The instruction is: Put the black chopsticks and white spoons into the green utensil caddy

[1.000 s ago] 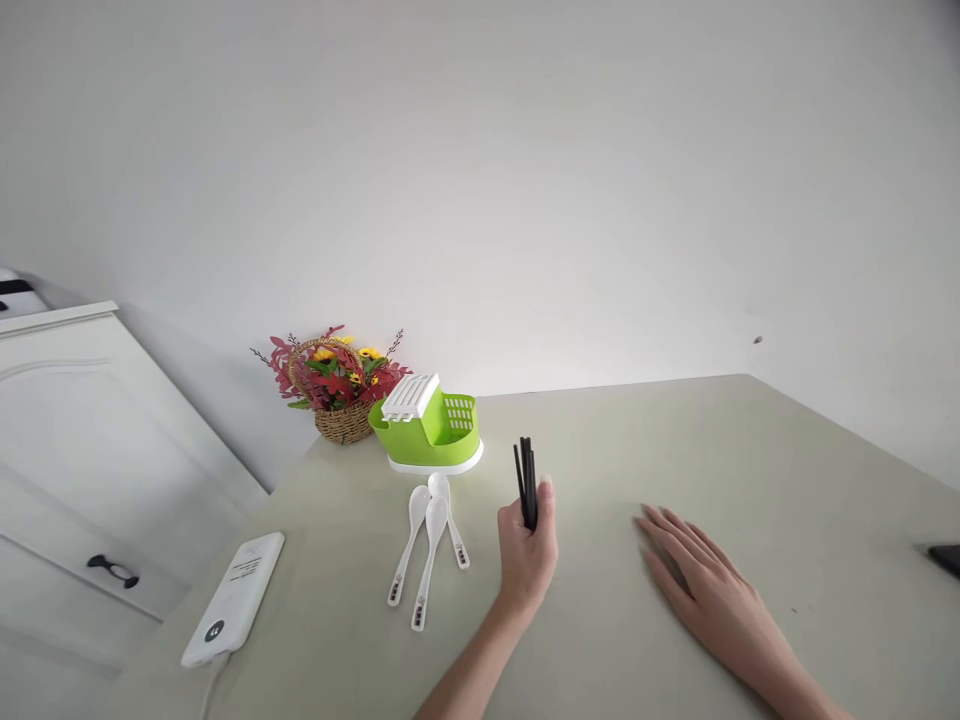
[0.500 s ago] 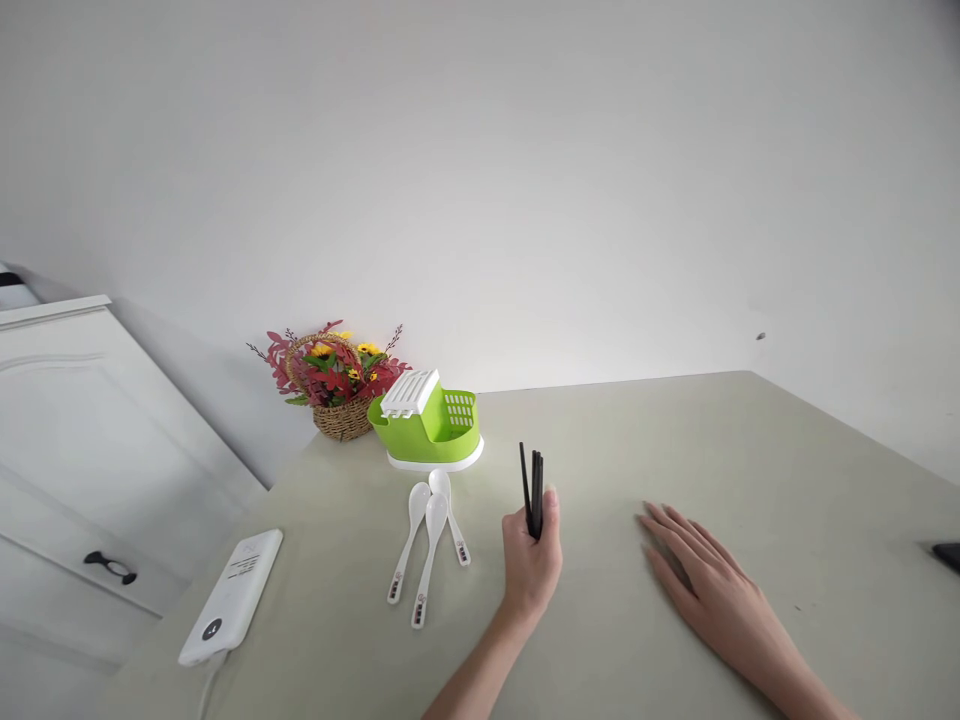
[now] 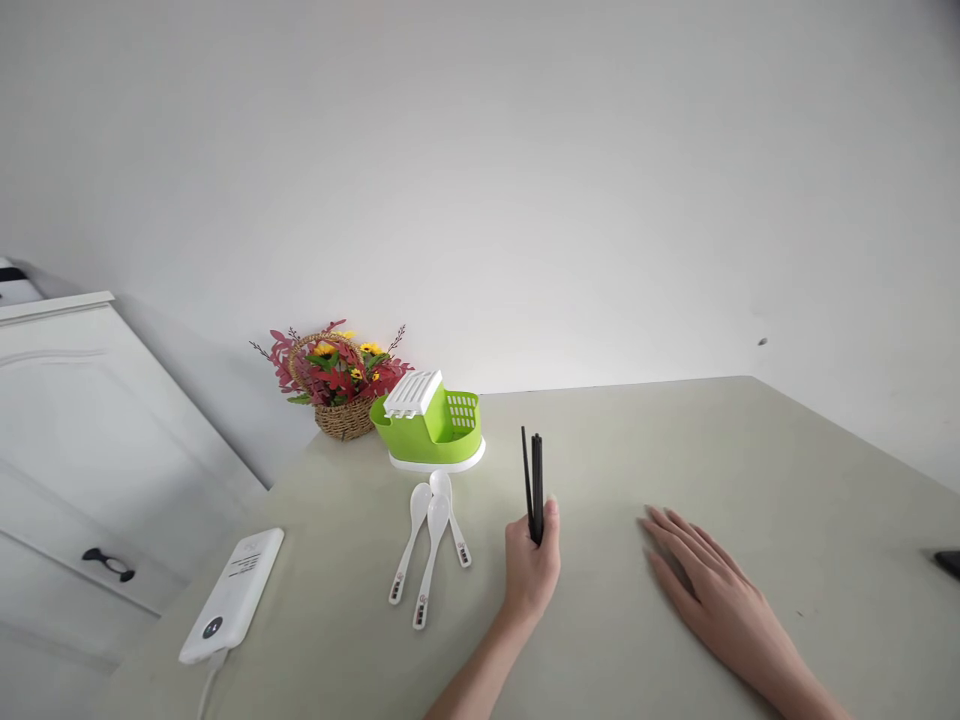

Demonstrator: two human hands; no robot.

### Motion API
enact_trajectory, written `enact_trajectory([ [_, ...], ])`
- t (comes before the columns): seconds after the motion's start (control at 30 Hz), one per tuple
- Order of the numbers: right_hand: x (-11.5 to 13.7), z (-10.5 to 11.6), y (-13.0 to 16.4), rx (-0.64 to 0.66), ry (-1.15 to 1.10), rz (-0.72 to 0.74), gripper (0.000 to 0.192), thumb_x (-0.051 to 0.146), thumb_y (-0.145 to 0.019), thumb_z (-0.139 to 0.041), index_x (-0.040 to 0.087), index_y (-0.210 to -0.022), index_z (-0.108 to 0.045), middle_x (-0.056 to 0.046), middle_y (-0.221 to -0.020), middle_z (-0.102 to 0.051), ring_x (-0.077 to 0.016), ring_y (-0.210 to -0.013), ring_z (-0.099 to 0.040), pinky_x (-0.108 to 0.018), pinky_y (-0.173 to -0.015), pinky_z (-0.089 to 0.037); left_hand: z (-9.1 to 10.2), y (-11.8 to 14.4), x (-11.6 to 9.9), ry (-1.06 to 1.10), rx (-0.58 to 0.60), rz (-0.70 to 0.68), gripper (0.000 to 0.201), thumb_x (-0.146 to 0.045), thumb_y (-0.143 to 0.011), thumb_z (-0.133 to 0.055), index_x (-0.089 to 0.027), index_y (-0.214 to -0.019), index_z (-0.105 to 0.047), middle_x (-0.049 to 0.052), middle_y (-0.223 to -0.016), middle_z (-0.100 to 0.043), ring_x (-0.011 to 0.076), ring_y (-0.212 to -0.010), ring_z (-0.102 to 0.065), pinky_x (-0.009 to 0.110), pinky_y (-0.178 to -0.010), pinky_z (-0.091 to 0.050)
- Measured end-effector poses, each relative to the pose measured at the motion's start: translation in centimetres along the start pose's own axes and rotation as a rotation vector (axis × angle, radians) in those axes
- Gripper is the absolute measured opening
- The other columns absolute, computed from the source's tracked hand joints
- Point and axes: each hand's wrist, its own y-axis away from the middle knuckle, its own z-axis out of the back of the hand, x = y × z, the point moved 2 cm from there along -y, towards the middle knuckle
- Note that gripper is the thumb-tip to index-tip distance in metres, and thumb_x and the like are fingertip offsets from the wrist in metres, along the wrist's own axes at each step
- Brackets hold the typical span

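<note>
My left hand (image 3: 531,570) clenched round upright black chopsticks (image 3: 534,482) mid-frame, right hand (image 3: 712,595) spread flat on the pale green table (image 3: 750,470) under a bare white wall (image 3: 525,180).

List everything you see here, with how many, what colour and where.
chopsticks: a bundle, count unclear, black, upright in the left hand
spoons: three, white, flat on the table before the holder
holder: one, green with white rack and base, far left of the table
flower basket: one, wicker with red and yellow flowers, behind the holder at the wall
power bank: one, white, near left edge of the table, cable attached
table: one, pale grey-green
cabinet: one, white with dark handle, left of the table
dark object: one, right edge, cut off
left hand: gripping the chopsticks
right hand: flat on the table, palm down
</note>
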Motion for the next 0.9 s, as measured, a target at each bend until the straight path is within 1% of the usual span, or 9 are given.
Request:
enact_trajectory([
  [0.1, 0.0, -0.1, 0.0, 0.001, 0.004, -0.001, 0.055, 0.055, -0.104, -0.038, 0.031, -0.152, -0.048, 0.004, -0.163, -0.042, -0.025, -0.153, -0.033, -0.054, -0.125, -0.034, 0.1, 0.1, -0.1, -0.016, 0.016, 0.012, 0.056, -0.067, -0.098, -0.044, -0.024, -0.067, -0.027, -0.007, -0.058, -0.024, 0.0091, -0.053, -0.025, 0.025, -0.05, -0.02],
  [0.17, 0.0, -0.1, 0.1, 0.008, 0.004, -0.008, 0.055, 0.056, -0.104, -0.037, 0.032, -0.152, -0.048, 0.004, -0.163, -0.041, -0.0244, -0.154, -0.033, -0.054, -0.125, -0.034, 0.2, 0.2, -0.4, -0.043, 0.024, 0.006, 0.051, -0.066, -0.098, -0.044, -0.023, -0.072, -0.035, -0.007, -0.061, -0.029, 0.0096, -0.055, -0.028, 0.024, -0.051, -0.023],
  [0.27, 0.0, -0.1, 0.0, 0.017, 0.0, -0.02, 0.055, 0.056, -0.104, -0.036, 0.032, -0.152, -0.049, 0.005, -0.163, -0.041, -0.025, -0.153, -0.033, -0.054, -0.124, -0.036, 0.8, 0.5, -0.7, -0.165, 0.008, 0.01, 0.047, -0.063, -0.102, -0.033, -0.022, -0.084, -0.046, -0.006, -0.064, -0.036, 0.0116, -0.055, -0.035, 0.025, -0.053, -0.026],
  [0.4, -0.1, -0.1, 0.0, 0.012, -0.002, -0.011, 0.057, 0.057, -0.104, -0.035, 0.031, -0.153, -0.048, 0.003, -0.163, -0.042, -0.0258, -0.153, -0.033, -0.054, -0.124, -0.034, 1.7, 1.4, -0.9, -0.502, 0.032, -0.008, 0.037, -0.046, -0.108, -0.026, -0.022, -0.093, -0.049, -0.002, -0.069, -0.05, 0.0159, -0.061, -0.05, 0.028, -0.057, -0.032],
  [0.53, -0.1, -0.1, 0.0, -0.001, 0.001, -0.004, 0.057, 0.057, -0.103, -0.036, 0.031, -0.152, -0.049, 0.003, -0.162, -0.044, -0.0259, -0.153, -0.034, -0.054, -0.124, -0.035, 2.0, 2.8, -0.9, -0.868, 0.161, -0.034, 0.025, -0.026, -0.108, -0.031, -0.019, -0.102, -0.054, 0.004, -0.082, -0.063, 0.0191, -0.071, -0.064, 0.028, -0.06, -0.037],
  [0.63, -0.1, -0.1, 0.1, -0.01, 0.003, -0.002, 0.056, 0.057, -0.103, -0.036, 0.031, -0.152, -0.049, 0.003, -0.162, -0.044, -0.0261, -0.153, -0.034, -0.055, -0.124, -0.035, 1.7, 3.8, -1.0, -1.092, 0.225, -0.061, 0.02, -0.016, -0.106, -0.038, -0.016, -0.114, -0.056, 0.007, -0.095, -0.067, 0.02, -0.078, -0.07, 0.028, -0.06, -0.04],
  [0.7, -0.1, -0.1, 0.1, -0.005, 0.002, -0.005, 0.056, 0.056, -0.104, -0.036, 0.031, -0.152, -0.048, 0.003, -0.163, -0.043, -0.0258, -0.153, -0.034, -0.055, -0.124, -0.035, 1.3, 4.3, -1.2, -1.21, 0.251, -0.04, 0.024, -0.007, -0.099, -0.049, -0.015, -0.121, -0.056, 0.008, -0.102, -0.068, 0.0206, -0.078, -0.072, 0.027, -0.06, -0.043],
  [0.8, 0.0, 0.0, 0.1, 0.005, -0.001, -0.008, 0.056, 0.057, -0.104, -0.036, 0.031, -0.152, -0.048, 0.003, -0.163, -0.042, -0.0252, -0.153, -0.034, -0.054, -0.124, -0.035, 0.9, 4.7, -1.5, -1.332, 0.288, 0.053, 0.051, 0.003, -0.079, -0.07, -0.013, -0.125, -0.057, 0.01, -0.105, -0.067, 0.0227, -0.079, -0.073, 0.026, -0.061, -0.048],
  [0.9, 0.0, 0.0, 0.1, 0.009, -0.009, -0.006, 0.056, 0.056, -0.104, -0.037, 0.031, -0.152, -0.049, 0.003, -0.163, -0.043, -0.0253, -0.153, -0.034, -0.054, -0.124, -0.035, 0.8, 4.8, -1.8, -1.403, 0.279, 0.112, 0.059, 0.009, -0.07, -0.072, -0.012, -0.124, -0.06, 0.01, -0.102, -0.067, 0.023, -0.079, -0.073, 0.027, -0.065, -0.052],
])
